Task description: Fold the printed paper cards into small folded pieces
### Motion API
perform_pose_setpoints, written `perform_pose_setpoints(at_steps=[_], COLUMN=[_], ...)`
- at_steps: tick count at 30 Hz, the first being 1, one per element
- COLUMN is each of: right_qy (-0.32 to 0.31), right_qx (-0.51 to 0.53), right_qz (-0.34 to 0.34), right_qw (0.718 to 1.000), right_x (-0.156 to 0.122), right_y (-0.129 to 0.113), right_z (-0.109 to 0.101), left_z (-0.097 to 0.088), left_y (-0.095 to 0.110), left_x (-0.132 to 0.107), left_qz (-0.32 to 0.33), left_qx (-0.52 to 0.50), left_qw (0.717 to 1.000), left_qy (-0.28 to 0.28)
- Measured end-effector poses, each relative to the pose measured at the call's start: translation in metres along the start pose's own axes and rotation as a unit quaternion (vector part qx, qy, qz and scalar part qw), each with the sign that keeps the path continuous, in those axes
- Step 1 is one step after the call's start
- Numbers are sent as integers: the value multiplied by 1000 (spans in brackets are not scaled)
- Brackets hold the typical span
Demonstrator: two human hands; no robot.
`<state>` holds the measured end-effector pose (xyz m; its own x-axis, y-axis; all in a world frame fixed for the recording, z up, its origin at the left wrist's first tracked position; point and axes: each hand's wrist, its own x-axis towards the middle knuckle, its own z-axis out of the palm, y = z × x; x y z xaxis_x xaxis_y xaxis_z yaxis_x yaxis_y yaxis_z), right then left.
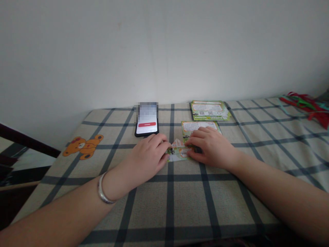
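Between my two hands lies a small folded leaflet point(177, 151), green and white with printed text, creased to a point at its far side. My left hand point(150, 154), with a silver bangle at the wrist, pinches its left end. The right end is held under the fingers and thumb of my right hand point(210, 145). Just beyond my right hand, partly covered by it, is a flat printed leaflet point(192, 126). Farther back sits a stack of similar leaflets point(209, 111).
A phone point(147, 125) with a lit screen lies beyond my left hand. At left is a flat orange teddy-bear figure point(83, 146). Red and green ribbons or cords point(308, 108) are heaped at the far right. The checked tablecloth point(149, 212) reaches back to a white wall point(164, 51).
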<state>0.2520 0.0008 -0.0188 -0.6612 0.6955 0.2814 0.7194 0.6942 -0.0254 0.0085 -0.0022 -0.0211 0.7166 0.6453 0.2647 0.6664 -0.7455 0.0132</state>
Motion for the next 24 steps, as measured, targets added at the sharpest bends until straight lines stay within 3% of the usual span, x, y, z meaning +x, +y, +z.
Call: perform_pose_setpoints(at_steps=[11, 24], right_qy=[17, -1], right_qx=[22, 60], right_qz=[-29, -70], right_qw=[999, 996], right_x=[-1, 0], right_y=[2, 3], right_z=[2, 5], left_z=[7, 7], left_y=[-2, -3], left_x=[-1, 0], left_qz=[-1, -10], left_qx=[-25, -96], left_qw=[999, 995], left_qy=[20, -8])
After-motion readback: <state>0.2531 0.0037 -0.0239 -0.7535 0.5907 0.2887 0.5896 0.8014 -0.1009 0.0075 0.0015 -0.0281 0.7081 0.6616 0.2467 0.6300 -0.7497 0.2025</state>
